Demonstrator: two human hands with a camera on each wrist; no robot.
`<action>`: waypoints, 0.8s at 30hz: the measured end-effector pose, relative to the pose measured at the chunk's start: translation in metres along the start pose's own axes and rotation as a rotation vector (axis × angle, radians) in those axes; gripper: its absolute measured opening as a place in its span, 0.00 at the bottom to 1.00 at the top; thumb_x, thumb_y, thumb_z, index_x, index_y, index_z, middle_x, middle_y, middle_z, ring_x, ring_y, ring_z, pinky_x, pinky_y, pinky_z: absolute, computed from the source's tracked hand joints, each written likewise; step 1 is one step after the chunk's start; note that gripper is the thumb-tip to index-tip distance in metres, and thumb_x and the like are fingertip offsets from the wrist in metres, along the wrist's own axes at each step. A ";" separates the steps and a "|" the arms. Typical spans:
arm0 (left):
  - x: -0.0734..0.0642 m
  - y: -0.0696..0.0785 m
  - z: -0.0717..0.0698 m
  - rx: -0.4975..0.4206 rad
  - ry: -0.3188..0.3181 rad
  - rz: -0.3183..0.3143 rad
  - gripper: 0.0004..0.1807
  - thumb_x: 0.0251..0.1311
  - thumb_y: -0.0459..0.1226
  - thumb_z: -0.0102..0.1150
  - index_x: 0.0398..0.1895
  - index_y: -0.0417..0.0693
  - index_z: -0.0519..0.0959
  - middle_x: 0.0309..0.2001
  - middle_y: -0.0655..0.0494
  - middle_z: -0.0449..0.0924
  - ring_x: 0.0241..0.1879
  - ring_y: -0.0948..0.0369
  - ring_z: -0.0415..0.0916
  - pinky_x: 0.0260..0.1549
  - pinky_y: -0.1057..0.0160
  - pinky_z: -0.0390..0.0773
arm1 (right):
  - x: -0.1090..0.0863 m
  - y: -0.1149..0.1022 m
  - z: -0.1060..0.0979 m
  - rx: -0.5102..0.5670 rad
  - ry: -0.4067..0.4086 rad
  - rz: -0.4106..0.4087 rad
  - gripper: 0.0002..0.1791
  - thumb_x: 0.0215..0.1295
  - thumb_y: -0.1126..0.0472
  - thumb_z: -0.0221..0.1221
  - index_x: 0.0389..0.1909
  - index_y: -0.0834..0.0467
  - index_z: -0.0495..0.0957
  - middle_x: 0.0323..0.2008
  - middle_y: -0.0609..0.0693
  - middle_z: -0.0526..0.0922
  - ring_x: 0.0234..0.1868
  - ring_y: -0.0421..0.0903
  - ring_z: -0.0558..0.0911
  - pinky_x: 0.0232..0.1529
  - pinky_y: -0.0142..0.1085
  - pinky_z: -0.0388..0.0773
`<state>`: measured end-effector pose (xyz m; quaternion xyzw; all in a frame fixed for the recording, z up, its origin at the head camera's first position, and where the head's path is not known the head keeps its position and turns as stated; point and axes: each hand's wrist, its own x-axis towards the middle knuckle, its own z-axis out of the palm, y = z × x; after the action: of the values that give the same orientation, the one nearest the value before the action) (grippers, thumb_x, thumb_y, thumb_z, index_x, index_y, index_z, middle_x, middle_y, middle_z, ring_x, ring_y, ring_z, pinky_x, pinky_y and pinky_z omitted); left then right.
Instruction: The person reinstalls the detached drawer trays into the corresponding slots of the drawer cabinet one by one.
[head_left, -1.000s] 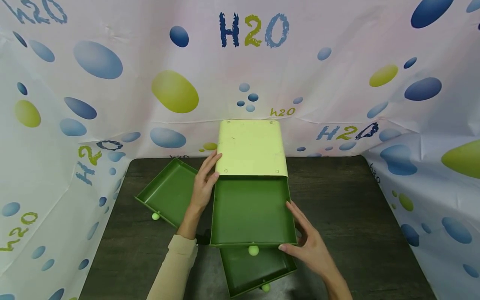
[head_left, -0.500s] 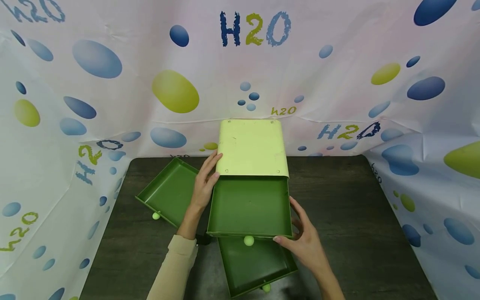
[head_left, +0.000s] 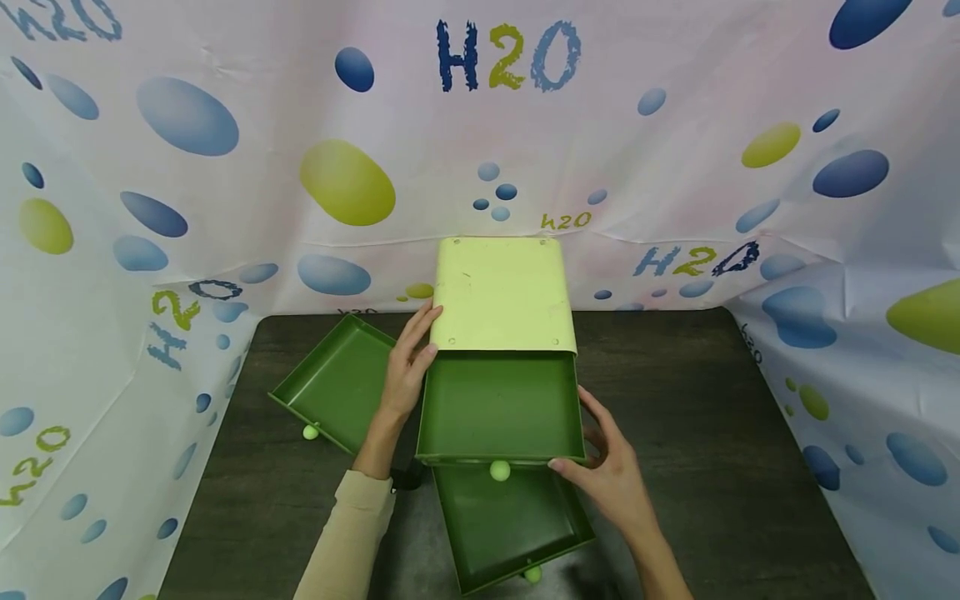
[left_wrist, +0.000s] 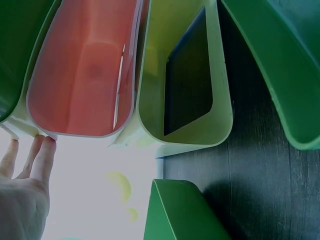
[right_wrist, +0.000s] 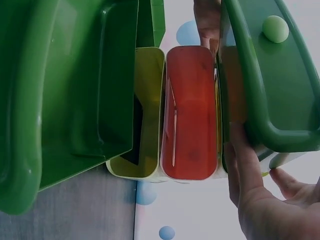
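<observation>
A pale yellow drawer cabinet (head_left: 502,292) stands in the middle of the head view. Its top green drawer (head_left: 501,404), with a round light-green knob (head_left: 500,471), sticks partly out of the front. My right hand (head_left: 611,471) grips the drawer's front right corner, thumb at the front panel and fingers along the side. My left hand (head_left: 407,367) rests against the cabinet's left side, fingers fairly straight. Beneath the top drawer, the left wrist view shows a red-lined compartment (left_wrist: 90,75) and a yellow-green compartment (left_wrist: 152,100), both open at the front.
A second green drawer (head_left: 502,529) lies on the dark table (head_left: 712,467) in front of the cabinet, slightly turned. A third green drawer (head_left: 337,383) lies at an angle on the left, partly behind my left arm. A printed curtain (head_left: 675,192) surrounds the table.
The top drawer has slid further into the cabinet, away from me, and my right hand has moved with it. My left hand has stayed on the cabinet's side.
</observation>
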<state>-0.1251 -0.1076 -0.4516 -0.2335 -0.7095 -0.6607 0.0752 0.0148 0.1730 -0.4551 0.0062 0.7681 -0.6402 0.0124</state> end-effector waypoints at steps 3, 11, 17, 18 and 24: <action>0.000 -0.001 0.000 -0.002 0.002 0.006 0.26 0.68 0.22 0.42 0.70 0.26 0.62 0.75 0.31 0.50 0.74 0.42 0.52 0.58 0.67 0.72 | 0.003 0.001 0.000 -0.009 0.034 -0.001 0.48 0.55 0.64 0.73 0.75 0.43 0.60 0.73 0.49 0.61 0.57 0.46 0.78 0.37 0.39 0.84; -0.002 -0.004 -0.001 -0.034 0.010 0.021 0.26 0.68 0.20 0.41 0.69 0.23 0.61 0.74 0.29 0.49 0.74 0.42 0.51 0.57 0.68 0.73 | 0.007 0.005 0.003 -0.071 0.147 0.007 0.38 0.57 0.65 0.72 0.67 0.57 0.66 0.62 0.52 0.71 0.48 0.39 0.77 0.35 0.34 0.79; -0.003 -0.005 -0.001 -0.041 0.009 0.010 0.25 0.69 0.20 0.41 0.70 0.24 0.61 0.75 0.30 0.49 0.74 0.43 0.51 0.55 0.68 0.74 | 0.008 0.007 0.008 -0.060 0.205 -0.032 0.26 0.55 0.69 0.72 0.48 0.65 0.67 0.40 0.57 0.69 0.35 0.49 0.70 0.28 0.33 0.72; -0.003 -0.005 -0.001 -0.042 0.008 0.007 0.25 0.69 0.20 0.41 0.70 0.24 0.62 0.75 0.30 0.49 0.74 0.43 0.51 0.56 0.68 0.74 | 0.008 0.007 0.009 -0.055 0.209 -0.039 0.25 0.55 0.69 0.72 0.46 0.65 0.66 0.38 0.57 0.67 0.35 0.51 0.69 0.27 0.33 0.71; -0.001 -0.004 0.000 -0.038 0.000 0.011 0.26 0.70 0.22 0.41 0.70 0.25 0.61 0.75 0.31 0.49 0.74 0.43 0.51 0.58 0.67 0.72 | 0.011 0.007 0.011 -0.055 0.241 -0.066 0.26 0.55 0.69 0.72 0.49 0.65 0.67 0.37 0.54 0.66 0.37 0.52 0.67 0.30 0.32 0.70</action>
<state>-0.1258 -0.1084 -0.4561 -0.2388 -0.6956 -0.6735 0.0742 0.0041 0.1633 -0.4640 0.0576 0.7811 -0.6135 -0.1011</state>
